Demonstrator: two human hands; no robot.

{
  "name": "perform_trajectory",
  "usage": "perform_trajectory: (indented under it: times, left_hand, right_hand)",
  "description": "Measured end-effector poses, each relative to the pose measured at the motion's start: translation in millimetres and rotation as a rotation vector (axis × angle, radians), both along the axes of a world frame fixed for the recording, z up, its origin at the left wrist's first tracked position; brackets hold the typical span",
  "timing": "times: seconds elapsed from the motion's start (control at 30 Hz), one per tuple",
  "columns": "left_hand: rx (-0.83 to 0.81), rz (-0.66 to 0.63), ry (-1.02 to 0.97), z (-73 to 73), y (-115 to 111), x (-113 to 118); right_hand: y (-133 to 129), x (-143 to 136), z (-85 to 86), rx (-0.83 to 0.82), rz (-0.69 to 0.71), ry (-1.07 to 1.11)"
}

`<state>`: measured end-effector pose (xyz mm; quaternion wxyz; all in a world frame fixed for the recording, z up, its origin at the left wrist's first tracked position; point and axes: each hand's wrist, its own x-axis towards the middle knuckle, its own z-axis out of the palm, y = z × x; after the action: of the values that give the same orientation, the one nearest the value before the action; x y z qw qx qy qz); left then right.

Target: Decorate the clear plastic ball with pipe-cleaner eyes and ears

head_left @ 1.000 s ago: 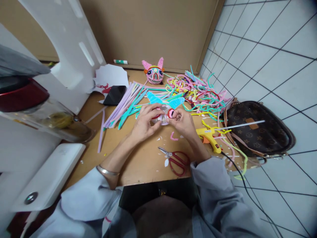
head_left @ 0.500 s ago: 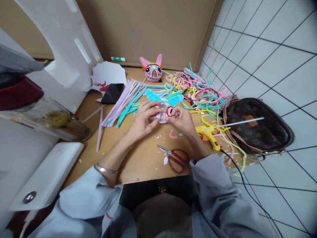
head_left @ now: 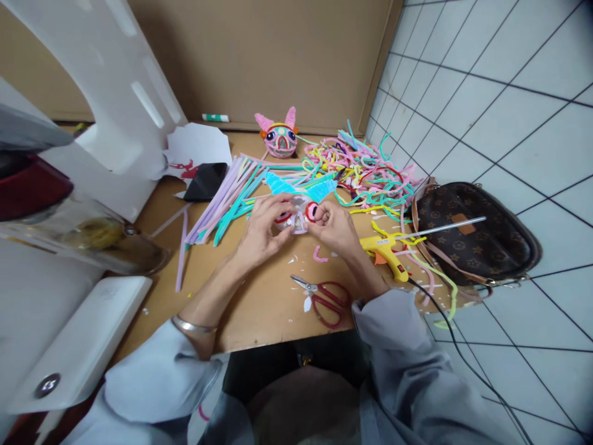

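Observation:
Between my two hands is a small pipe-cleaner animal head [head_left: 298, 221] with blue fuzzy ears [head_left: 323, 188], a pale lilac face and red-rimmed eyes. My left hand [head_left: 266, 225] grips its left side, thumb low and fingers over the top, partly covering one eye. At the other side, the fingertips of my right hand [head_left: 334, 227] pinch at the red-and-black eye [head_left: 312, 211]. Below lie a curved pink scrap [head_left: 319, 254] and red-handled scissors [head_left: 327, 300]. A yellow glue gun [head_left: 385, 252] rests right of my right hand.
A finished-looking head with pink ears [head_left: 280, 137] stands at the back. Straight pipe cleaners [head_left: 227, 198] and a tangled pile [head_left: 365, 167] lie around it. A black phone [head_left: 206, 182], white power bank [head_left: 88, 340] and glass jug [head_left: 92, 228] are left; a brown bag [head_left: 477, 235] is right.
The view has shifted slightly. My right fingers and the red-rimmed eye have come closer against the head's face, while my left hand keeps its hold.

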<state>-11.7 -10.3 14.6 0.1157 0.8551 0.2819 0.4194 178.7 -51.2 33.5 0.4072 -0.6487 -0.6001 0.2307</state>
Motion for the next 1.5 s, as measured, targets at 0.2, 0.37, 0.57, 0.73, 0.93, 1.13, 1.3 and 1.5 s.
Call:
perform_trajectory:
  times: [0.2,0.37,0.57,0.73,0.93,1.13,1.3,1.5]
  left_hand:
    - [0.018,-0.005,-0.006,-0.3,0.2,-0.7]
    - [-0.001,0.009,0.001,0.0,-1.1,-0.7]
    - [0.001,0.018,0.008,-0.8,-0.6,-0.9]
    - [0.015,0.022,0.007,-1.7,-0.2,-0.3]
    - [0.024,0.016,0.000,-2.3,-0.3,0.6]
    - [0.000,0.047,0.030,-2.0,-1.9,1.6]
    - [0.000,0.034,0.029,-1.8,-3.3,1.4]
    - [0.028,0.032,0.014,-2.3,-2.9,1.6]
  right_hand:
    - [0.4,0.2,0.0,-0.002,0.006,0.011]
    - [0.9,1.0,-2.5,0.004,0.008,0.026]
    - [0.0,0.2,-1.7,0.006,-0.005,0.014]
    - [1.4,0.0,-3.8,0.014,0.001,0.025]
    - [2.9,0.7,-4.4,0.021,0.006,0.043]
    - [1.8,-0.7,-0.9,0.002,-0.011,0.026]
    - [3.4,0.7,-4.0,0.032,-0.003,0.025]
    - [3.8,1.5,-5.1,0.030,0.000,0.033]
